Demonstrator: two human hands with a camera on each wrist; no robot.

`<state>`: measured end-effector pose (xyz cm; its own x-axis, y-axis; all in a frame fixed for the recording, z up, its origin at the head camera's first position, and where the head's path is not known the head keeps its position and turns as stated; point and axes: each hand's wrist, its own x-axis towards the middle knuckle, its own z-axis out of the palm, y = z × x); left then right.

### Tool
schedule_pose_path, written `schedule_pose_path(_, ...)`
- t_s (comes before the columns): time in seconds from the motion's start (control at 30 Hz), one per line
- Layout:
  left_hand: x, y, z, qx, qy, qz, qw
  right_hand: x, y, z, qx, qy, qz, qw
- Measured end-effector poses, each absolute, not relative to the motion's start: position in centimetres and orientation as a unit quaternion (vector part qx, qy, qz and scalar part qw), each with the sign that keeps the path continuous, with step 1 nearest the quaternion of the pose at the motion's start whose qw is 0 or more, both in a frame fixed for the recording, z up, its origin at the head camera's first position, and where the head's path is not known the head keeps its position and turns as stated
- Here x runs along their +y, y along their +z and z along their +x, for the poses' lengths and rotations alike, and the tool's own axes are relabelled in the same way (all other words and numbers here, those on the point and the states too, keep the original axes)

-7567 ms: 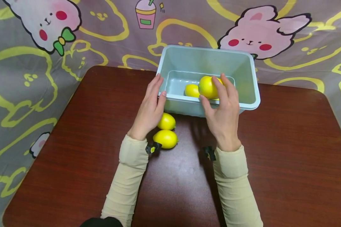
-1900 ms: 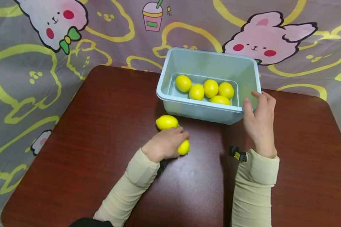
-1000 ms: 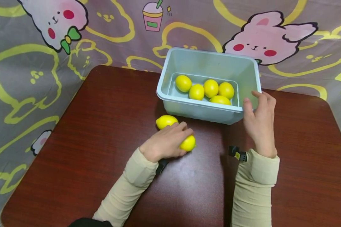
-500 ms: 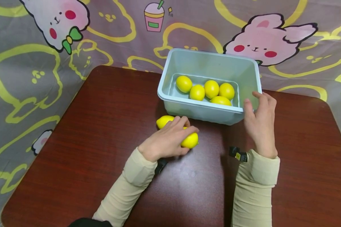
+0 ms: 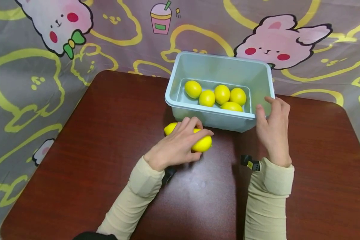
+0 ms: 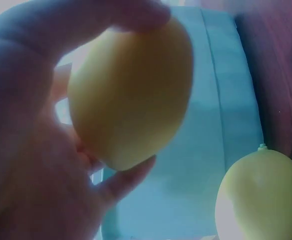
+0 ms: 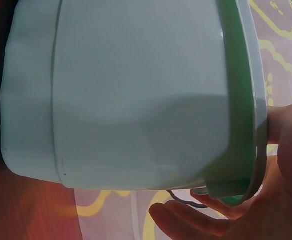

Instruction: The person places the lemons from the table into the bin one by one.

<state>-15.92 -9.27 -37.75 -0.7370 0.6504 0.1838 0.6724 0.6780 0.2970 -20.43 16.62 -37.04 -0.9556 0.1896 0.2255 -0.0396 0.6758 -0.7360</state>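
My left hand [image 5: 180,143] grips a yellow lemon [image 5: 203,141] just in front of the light-blue plastic bin [image 5: 210,115]. In the left wrist view, thumb and fingers wrap round this lemon [image 6: 131,95]. A second lemon [image 5: 169,128] lies on the table, partly hidden behind my left hand; it also shows as a lemon [image 6: 260,197] in the left wrist view. At the bin's front right corner, my right hand [image 5: 274,130] holds the rim, thumb and fingers around the corner. Inside the bin rest several lemons [image 5: 222,94].
The bin stands at the back of a dark reddish-brown table [image 5: 114,126]. Right behind the table hangs a printed curtain [image 5: 108,30] with rabbit figures. A small black wrist camera [image 5: 250,163] sits at the right cuff.
Over the last second or two, my left hand has carried its lemon forward and a little right, toward the bin. My right hand stays at the corner. Earlier, the bin held fewer lemons.
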Motion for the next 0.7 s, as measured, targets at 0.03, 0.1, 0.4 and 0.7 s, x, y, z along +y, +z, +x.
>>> schedule_pose_path(0.03,-9.26,-37.73,-15.95,-0.914,-0.176,-0.364,0.041,16.61,-37.02,-20.44,-0.904,0.400,-0.042,0.143)
schedule_pose_path(0.1,-9.25,-37.73,-16.05,-0.910,-0.176,-0.370,0.061,16.60,-36.96,-20.46,-0.905,0.400,-0.042,0.141)
schedule_pose_path(0.4,-9.46,-37.45,-16.42,-0.900,-0.182,-0.376,0.123,16.56,-36.90,-20.51,-0.905,0.399,-0.038,0.141)
schedule_pose_path(0.7,-10.03,-36.84,-16.57,-0.881,-0.215,-0.369,0.203,16.58,-36.85,-20.57,-0.906,0.397,-0.038,0.140)
